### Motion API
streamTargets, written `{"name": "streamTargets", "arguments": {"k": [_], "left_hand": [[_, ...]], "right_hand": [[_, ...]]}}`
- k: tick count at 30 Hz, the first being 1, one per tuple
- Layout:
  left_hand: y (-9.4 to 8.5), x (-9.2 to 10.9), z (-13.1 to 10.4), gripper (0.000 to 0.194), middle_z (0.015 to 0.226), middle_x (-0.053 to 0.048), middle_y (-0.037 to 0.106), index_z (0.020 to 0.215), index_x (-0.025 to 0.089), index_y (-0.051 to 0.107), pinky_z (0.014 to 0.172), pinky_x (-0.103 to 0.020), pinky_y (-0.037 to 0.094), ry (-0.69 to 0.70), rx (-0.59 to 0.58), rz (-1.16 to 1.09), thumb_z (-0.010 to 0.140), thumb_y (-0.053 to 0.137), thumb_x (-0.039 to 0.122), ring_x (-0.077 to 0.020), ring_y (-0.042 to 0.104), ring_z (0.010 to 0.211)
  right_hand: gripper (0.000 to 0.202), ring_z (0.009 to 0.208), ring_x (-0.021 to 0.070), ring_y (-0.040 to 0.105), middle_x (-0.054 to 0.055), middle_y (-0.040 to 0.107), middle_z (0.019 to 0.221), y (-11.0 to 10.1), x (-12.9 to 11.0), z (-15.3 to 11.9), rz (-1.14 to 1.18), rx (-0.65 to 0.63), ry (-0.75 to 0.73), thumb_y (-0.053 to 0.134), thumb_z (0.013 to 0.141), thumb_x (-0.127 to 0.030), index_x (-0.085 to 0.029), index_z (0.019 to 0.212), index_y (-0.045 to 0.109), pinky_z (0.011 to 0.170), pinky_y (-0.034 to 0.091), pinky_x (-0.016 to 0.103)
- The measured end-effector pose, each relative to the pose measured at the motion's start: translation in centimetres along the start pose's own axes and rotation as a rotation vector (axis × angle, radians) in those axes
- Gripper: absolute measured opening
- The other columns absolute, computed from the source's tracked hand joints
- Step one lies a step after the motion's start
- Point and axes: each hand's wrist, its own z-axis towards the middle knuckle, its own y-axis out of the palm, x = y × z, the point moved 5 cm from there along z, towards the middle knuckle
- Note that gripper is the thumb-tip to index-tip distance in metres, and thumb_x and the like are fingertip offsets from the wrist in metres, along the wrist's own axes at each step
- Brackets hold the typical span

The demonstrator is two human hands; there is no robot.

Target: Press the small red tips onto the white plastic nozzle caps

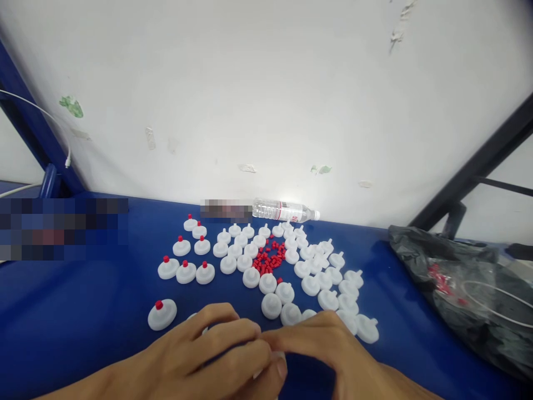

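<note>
My left hand (208,353) and my right hand (328,344) meet at the bottom centre, fingers bent together. A bit of something white shows between the left fingers, mostly hidden. Beyond them, many white round caps with spouts (271,306) stand on the blue table (104,294). Small red caps (268,258) lie in a loose pile among them. On the left are several white caps (162,315) with a red cap on top. Another white piece is partly covered by my left fingers.
A clear plastic bottle (283,211) lies on its side by the white wall (266,100). At the right edge sits a black plastic bag (478,328) with red pieces in clear plastic. A white cable (45,111) hangs at the left.
</note>
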Motion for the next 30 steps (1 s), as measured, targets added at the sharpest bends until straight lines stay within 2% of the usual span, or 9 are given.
{"name": "streamTargets", "arguments": {"k": [3,5,7,11,14,19,23,27,30], "left_hand": [[-0.3,0.7,1.3,0.035,0.107,0.000,0.077,0.129,0.034,0.068,0.101,-0.034,0.060,0.149,-0.017,-0.021,0.096,0.067,0.021,-0.0195,0.073,0.099],[-0.6,0.7,1.9,0.035,0.109,0.000,0.077,0.127,0.034,0.068,0.102,-0.035,0.060,0.145,-0.030,-0.015,0.095,0.068,0.021,-0.0198,0.072,0.101],[-1.0,0.4,2.3,0.035,0.110,-0.002,0.076,0.126,0.032,0.067,0.101,-0.039,0.060,0.105,-0.030,-0.016,0.094,0.065,0.016,-0.0215,0.071,0.103],[-2.0,-1.3,3.2,0.029,0.107,-0.006,0.074,0.116,0.024,0.065,0.094,-0.041,0.057,-0.034,0.008,-0.072,0.093,0.059,0.007,-0.0217,0.067,0.100],[-2.1,-3.2,3.9,0.016,0.103,-0.005,0.071,0.107,0.023,0.064,0.090,-0.039,0.051,-0.093,-0.003,-0.146,0.097,0.060,0.012,-0.0199,0.064,0.095],[-0.3,-6.8,3.3,0.014,0.108,-0.003,0.072,0.111,0.025,0.067,0.096,-0.039,0.045,-0.216,-0.235,-0.114,0.099,0.060,0.024,-0.0225,0.062,0.104],[0.4,-9.1,1.9,0.014,0.106,0.000,0.073,0.109,0.029,0.070,0.094,-0.035,0.046,-0.280,-0.358,-0.112,0.097,0.064,0.030,-0.0221,0.063,0.104],[0.3,-10.5,1.3,0.011,0.095,0.000,0.072,0.099,0.029,0.072,0.086,-0.036,0.047,-0.283,-0.419,-0.050,0.098,0.062,0.032,-0.0229,0.065,0.093],[0.0,-11.1,1.5,0.022,0.087,-0.001,0.071,0.086,0.026,0.071,0.084,-0.038,0.047,-0.288,-0.420,0.016,0.101,0.055,0.032,-0.0228,0.065,0.084]], "right_hand": [[0.036,0.078,0.0174,0.079,-0.001,0.084,0.092,-0.1,0.0,-0.2,0.010,0.030,-0.025,0.071,0.095,-0.051,-0.032,0.126,0.073,0.079,0.063,0.024],[0.043,0.084,0.0188,0.080,-0.001,0.084,0.100,-0.1,0.4,-0.2,-0.027,0.037,-0.018,0.074,0.092,-0.054,-0.033,0.129,0.071,0.081,0.065,0.025],[0.050,0.086,0.0207,0.081,0.001,0.084,0.106,-0.6,0.7,-0.2,-0.101,0.129,-0.018,0.078,0.089,-0.053,-0.032,0.133,0.069,0.082,0.066,0.027],[0.024,0.062,0.0124,0.075,-0.004,0.082,0.085,-2.1,0.8,-0.6,-0.093,0.376,-0.091,0.071,0.095,-0.022,-0.030,0.118,0.073,0.064,0.063,0.021],[0.025,0.052,0.0097,0.068,-0.004,0.078,0.076,-3.2,0.8,-0.8,-0.030,0.499,-0.130,0.064,0.093,-0.010,-0.027,0.110,0.073,0.054,0.057,0.020],[0.023,0.054,0.0104,0.070,-0.004,0.077,0.073,-3.3,0.6,-0.6,-0.102,0.458,-0.163,0.064,0.091,-0.009,-0.024,0.107,0.073,0.055,0.056,0.021],[0.023,0.054,0.0095,0.071,-0.005,0.077,0.070,-3.1,0.0,-0.5,-0.217,0.407,-0.229,0.063,0.090,-0.008,-0.022,0.106,0.072,0.058,0.055,0.021],[0.022,0.054,0.0094,0.071,-0.005,0.077,0.071,-3.2,-0.1,-0.3,-0.260,0.389,-0.236,0.063,0.090,-0.009,-0.021,0.107,0.071,0.058,0.054,0.022],[0.017,0.059,0.0095,0.070,-0.003,0.077,0.077,-3.6,0.9,0.1,-0.282,0.405,-0.196,0.063,0.095,-0.011,-0.020,0.107,0.071,0.060,0.054,0.022]]}}
